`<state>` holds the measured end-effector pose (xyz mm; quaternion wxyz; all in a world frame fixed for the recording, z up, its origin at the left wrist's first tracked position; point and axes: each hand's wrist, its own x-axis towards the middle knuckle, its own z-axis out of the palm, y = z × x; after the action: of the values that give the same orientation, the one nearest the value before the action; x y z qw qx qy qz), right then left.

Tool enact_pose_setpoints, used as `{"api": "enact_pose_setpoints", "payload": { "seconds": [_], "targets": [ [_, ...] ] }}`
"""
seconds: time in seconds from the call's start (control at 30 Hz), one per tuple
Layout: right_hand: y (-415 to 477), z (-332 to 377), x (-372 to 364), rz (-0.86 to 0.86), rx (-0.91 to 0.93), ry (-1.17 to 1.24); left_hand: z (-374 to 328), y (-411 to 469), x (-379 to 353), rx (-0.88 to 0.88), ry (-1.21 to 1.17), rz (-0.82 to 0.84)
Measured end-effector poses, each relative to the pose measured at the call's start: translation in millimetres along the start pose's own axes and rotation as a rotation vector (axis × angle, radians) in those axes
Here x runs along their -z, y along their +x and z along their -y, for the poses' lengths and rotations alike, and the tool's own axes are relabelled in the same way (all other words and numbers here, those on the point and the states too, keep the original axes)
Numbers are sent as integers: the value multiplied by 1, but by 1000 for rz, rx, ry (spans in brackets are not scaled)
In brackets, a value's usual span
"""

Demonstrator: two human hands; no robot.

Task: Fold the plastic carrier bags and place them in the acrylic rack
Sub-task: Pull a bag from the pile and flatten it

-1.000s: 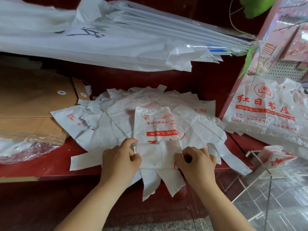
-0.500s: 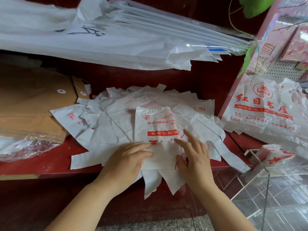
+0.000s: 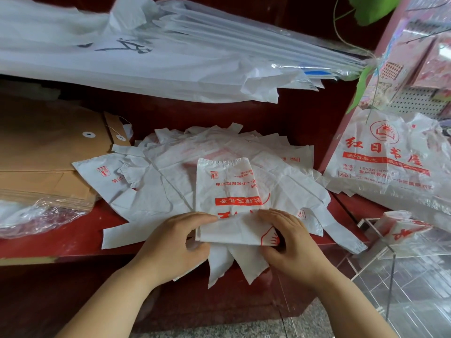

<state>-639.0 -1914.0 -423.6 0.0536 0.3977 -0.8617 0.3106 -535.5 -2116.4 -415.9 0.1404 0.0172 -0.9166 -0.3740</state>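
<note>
Liable to spring back open on any slackening of the pinch, being thin, slick film with only a soft crease; liable too to drag up a loose sheet from the pile point(image 3: 151, 191) under the fingers point(image 3: 197, 218), or to fold askew. Pinched at the near folded edge of the bag point(image 3: 229, 186), atop that pile, between left hand point(image 3: 175, 245) and right hand point(image 3: 295, 245): fingers curled narrow over the fold, thumbs below. Rack point(image 3: 391, 276) well right of the fingers.

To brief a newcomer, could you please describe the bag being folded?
A pile of white bags fans across the red counter. The top bag, at its near edge, alone is folded to a strip, held by the left hand and right hand.
</note>
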Motion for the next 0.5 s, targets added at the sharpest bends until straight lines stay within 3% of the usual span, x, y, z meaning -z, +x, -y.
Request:
{"api": "enact_pose_setpoints", "payload": {
  "seconds": [0.27,0.37,0.5],
  "targets": [
    [3,7,4,-187,-215,379,-9,1,-3,135,-236,-236],
    [11,11,-7,-241,-348,388,-9,5,-10,197,-174,-336],
    [17,19,-22,-311,-379,254,-12,13,-18,219,-67,-405]
  ]
}}
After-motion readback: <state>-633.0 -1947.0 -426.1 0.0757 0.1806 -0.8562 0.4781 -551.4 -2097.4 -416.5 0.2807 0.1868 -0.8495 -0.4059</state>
